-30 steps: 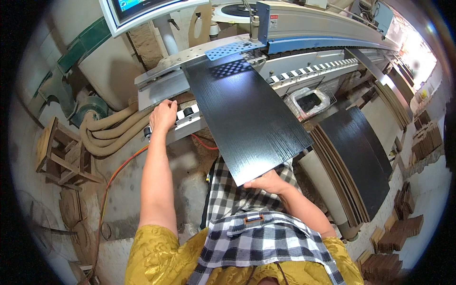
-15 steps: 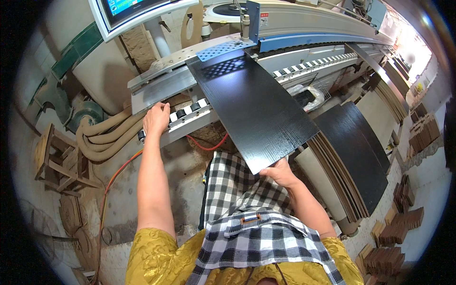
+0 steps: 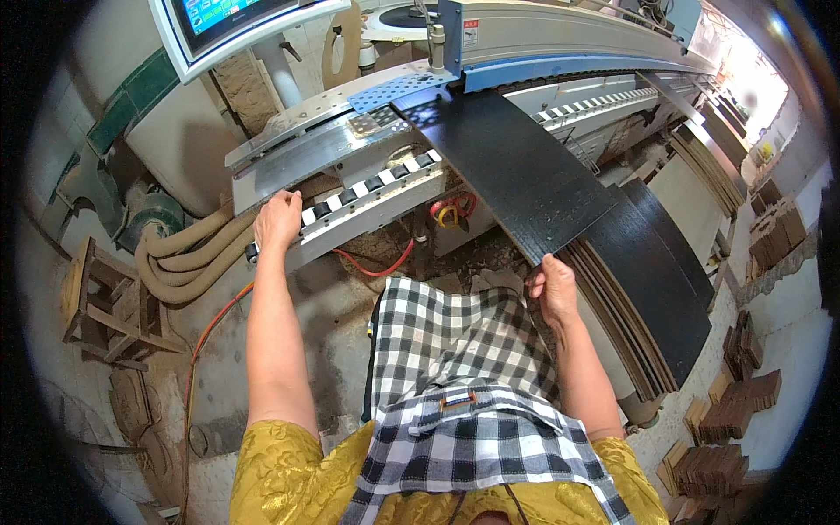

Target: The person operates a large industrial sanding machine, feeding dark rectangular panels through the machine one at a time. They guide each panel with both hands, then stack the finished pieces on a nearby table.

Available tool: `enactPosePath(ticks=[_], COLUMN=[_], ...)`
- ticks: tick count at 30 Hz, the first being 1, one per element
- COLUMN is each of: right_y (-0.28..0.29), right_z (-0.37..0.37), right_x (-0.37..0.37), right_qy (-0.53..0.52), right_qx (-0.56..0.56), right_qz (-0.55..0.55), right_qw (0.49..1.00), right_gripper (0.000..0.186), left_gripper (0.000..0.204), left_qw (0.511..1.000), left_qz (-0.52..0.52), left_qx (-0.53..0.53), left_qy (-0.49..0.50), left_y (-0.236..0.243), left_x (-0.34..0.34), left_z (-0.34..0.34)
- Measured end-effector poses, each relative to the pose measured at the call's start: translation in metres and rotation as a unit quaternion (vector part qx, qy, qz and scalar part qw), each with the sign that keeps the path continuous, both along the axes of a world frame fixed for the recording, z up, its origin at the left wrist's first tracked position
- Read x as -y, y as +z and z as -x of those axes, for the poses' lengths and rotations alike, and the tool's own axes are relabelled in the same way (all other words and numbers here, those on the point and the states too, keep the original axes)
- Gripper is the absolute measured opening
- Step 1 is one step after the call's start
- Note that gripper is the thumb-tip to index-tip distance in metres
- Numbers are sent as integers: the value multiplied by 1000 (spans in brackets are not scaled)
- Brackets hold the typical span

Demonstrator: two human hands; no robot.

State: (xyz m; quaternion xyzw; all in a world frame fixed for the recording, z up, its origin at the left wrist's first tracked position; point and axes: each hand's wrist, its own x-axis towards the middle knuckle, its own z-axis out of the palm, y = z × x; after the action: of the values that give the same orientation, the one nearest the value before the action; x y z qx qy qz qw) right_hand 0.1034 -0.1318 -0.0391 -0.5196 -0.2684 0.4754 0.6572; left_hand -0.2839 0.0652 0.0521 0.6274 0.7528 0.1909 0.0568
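A person in a mustard-yellow top and a black-and-white checked apron stands at a long metal machine, seen from above. Their right hand (image 3: 553,287) grips the near corner of a long black panel (image 3: 516,166), fingers closed around its edge. Compared with a second ago, the panel sits further into the machine: its far end now lies under the blue-and-grey housing (image 3: 560,35), beside a perforated blue plate (image 3: 394,90). That suggests the board is being fed steadily forward along the machine.

The left hand (image 3: 277,220) rests on the end of the roller rail (image 3: 367,194), a sloped steel track with black and white rollers; its fingers curl loosely over the rail and hold nothing else.

The panel is flat, rectangular and matt, with a fine wood-grain texture. To the right, a stack of similar dark panels (image 3: 656,271) lies with pale layered edges showing. Ribbed beige hoses (image 3: 188,262) coil on the dusty concrete floor (image 3: 332,332), near a red cable (image 3: 376,267).
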Motion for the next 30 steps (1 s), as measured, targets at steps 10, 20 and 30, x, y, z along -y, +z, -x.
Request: enactPosePath(ticks=[10,20,30], right_y=[31,-1,-31], right_z=[-93,-221,-294], right_x=[94,244,308], right_qy=[-286,-300,-341], right_qx=[470,622,461], right_qz=[56,565,516], right_qw=[833,452,637], right_gripper=[24,57,73], left_gripper=[41,40,39], left_qw=[1000,1000,1000], left_qz=[8,2,0], left_qx=[7,1,4], left_qy=[6,4,-2], left_y=[2,2,-1], left_x=[1,1,-2], left_z=[0,1,1])
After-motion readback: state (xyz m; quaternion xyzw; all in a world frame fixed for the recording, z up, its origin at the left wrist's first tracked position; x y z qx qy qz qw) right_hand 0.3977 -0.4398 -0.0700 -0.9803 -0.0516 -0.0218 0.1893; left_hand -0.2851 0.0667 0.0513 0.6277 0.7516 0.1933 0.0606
